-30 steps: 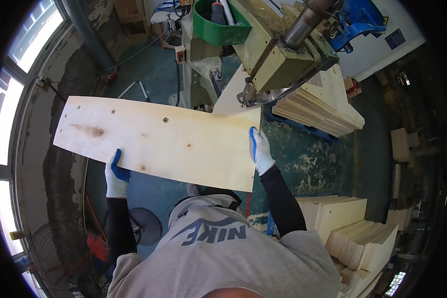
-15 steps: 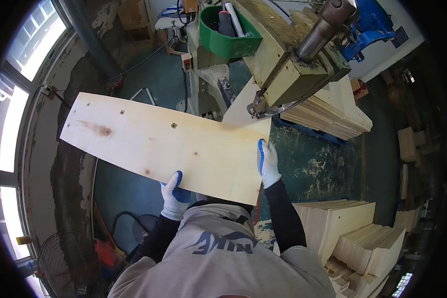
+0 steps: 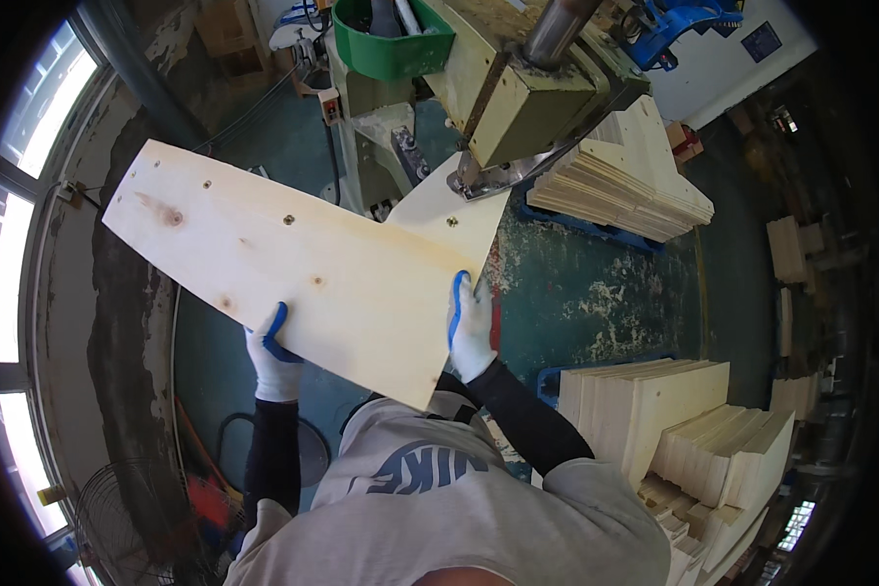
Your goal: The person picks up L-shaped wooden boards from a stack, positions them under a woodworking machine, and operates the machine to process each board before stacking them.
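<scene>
I hold a pale plywood panel (image 3: 342,269) in front of me, long to the left with an angled arm reaching up at the right. My left hand (image 3: 275,359), in a white glove with blue palm, grips its near edge, thumb on top. My gloved right hand (image 3: 471,334) is closed on the right edge, thumb also on top. Small metal inserts dot the board, one of them (image 3: 452,222) on the angled arm. Just beyond it is the steel head (image 3: 469,181) of a green press machine (image 3: 532,112), which overlaps the arm's tip. Both hands' fingers are hidden under the wood.
A green bin (image 3: 396,51) with tools is fixed to the machine. Stacked plywood panels (image 3: 620,181) stand on a blue pallet at the far right. More board stacks (image 3: 645,405) are near my right side. A wire fan guard (image 3: 132,518) is at lower left.
The panel and both hands have shifted left, and the board has tilted clockwise. Its angled arm has slid partly out from the press head, uncovering a metal insert there.
</scene>
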Demonstrator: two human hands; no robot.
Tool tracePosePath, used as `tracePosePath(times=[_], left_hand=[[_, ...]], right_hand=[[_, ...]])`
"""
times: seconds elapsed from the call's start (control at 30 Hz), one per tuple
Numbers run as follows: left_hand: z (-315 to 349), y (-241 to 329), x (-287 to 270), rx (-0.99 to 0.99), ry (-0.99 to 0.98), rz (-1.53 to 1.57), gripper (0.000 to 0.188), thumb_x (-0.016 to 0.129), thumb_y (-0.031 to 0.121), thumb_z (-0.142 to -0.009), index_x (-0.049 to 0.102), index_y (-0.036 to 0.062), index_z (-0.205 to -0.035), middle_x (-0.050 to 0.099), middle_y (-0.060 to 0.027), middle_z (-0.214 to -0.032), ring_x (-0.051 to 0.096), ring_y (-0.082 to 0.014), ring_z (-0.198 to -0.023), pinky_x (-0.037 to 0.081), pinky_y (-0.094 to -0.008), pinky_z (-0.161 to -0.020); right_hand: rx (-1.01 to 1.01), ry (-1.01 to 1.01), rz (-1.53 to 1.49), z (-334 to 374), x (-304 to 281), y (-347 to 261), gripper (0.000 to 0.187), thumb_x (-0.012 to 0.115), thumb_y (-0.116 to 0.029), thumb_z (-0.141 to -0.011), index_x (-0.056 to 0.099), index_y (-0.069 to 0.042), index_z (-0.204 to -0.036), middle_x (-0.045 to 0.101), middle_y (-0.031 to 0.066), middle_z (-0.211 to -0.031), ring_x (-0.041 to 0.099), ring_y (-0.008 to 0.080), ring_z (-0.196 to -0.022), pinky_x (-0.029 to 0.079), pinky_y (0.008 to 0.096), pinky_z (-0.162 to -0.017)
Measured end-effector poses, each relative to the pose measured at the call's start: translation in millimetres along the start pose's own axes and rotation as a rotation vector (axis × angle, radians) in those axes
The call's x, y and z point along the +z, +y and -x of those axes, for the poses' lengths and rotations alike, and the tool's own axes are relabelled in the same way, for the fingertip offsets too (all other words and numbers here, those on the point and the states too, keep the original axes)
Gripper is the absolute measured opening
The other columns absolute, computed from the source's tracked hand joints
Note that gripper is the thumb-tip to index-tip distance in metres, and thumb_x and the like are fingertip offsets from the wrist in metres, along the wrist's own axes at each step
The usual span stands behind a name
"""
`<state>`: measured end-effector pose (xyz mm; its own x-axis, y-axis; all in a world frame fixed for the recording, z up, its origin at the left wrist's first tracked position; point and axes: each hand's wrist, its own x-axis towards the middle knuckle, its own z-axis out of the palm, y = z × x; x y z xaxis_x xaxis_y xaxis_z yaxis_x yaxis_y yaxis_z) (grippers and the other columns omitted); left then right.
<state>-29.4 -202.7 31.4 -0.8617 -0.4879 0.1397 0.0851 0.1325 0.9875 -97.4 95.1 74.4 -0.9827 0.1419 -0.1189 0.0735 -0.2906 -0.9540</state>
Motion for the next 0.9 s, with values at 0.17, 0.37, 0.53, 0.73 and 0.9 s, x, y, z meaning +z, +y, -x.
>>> tracePosePath(times=[0.17,0.37,0.53,0.73,0.9], left_hand=[[-20.0,37.7,-125.4,-0.439,0.017,0.508,0.055,0.063,0.007,-0.091,0.047,-0.002,-0.142,0.062,-0.0167,-0.131,0.064,-0.0271,-0.116,0.055,-0.0418,-0.099],[-1.7,37.1,-171.8,-0.416,0.069,0.51,0.06,0.063,0.008,-0.091,0.044,-0.0008,-0.147,0.059,-0.0195,-0.137,0.063,-0.0327,-0.12,0.054,-0.0447,-0.102],[-7.4,20.7,-163.1,-0.448,0.084,0.364,0.052,0.063,0.008,-0.093,0.048,-0.0005,-0.143,0.063,-0.016,-0.13,0.066,-0.0285,-0.114,0.055,-0.0415,-0.098],[-17.3,27.3,-161.9,-0.495,0.064,0.438,0.048,0.064,0.008,-0.093,0.052,-0.0004,-0.139,0.065,-0.014,-0.127,0.067,-0.0281,-0.111,0.056,-0.04,-0.097],[-19.9,15.1,-171.9,-0.511,0.09,0.425,0.049,0.064,0.008,-0.092,0.052,-0.0013,-0.139,0.066,-0.0149,-0.126,0.067,-0.0288,-0.11,0.056,-0.0399,-0.097]], right_hand=[[0.242,-0.185,-0.379,22.9,20.5,-5.8,0.051,0.056,-0.031,-0.106,0.042,0.001,-0.143,0.053,0.0126,-0.14,0.051,0.019,-0.13,0.041,0.0333,-0.111],[0.103,-0.223,-0.176,-34.1,22.8,14.9,0.041,0.056,-0.028,-0.106,0.051,0.003,-0.132,0.061,0.0114,-0.127,0.059,0.0166,-0.115,0.046,0.0323,-0.102],[0.129,-0.235,-0.056,-57.1,20.7,14.0,0.033,0.053,-0.023,-0.106,0.053,0.001,-0.128,0.063,0.0075,-0.118,0.06,0.0144,-0.107,0.048,0.0313,-0.096],[0.158,-0.272,0.009,-53.4,21.2,17.3,0.038,0.051,-0.026,-0.107,0.048,-0.001,-0.135,0.06,0.0079,-0.124,0.057,0.0147,-0.112,0.047,0.0317,-0.098],[0.133,-0.309,-0.055,-53.9,25.6,25.3,0.043,0.049,-0.028,-0.108,0.044,0.0,-0.14,0.058,0.0095,-0.129,0.057,0.0161,-0.115,0.045,0.0325,-0.101]])
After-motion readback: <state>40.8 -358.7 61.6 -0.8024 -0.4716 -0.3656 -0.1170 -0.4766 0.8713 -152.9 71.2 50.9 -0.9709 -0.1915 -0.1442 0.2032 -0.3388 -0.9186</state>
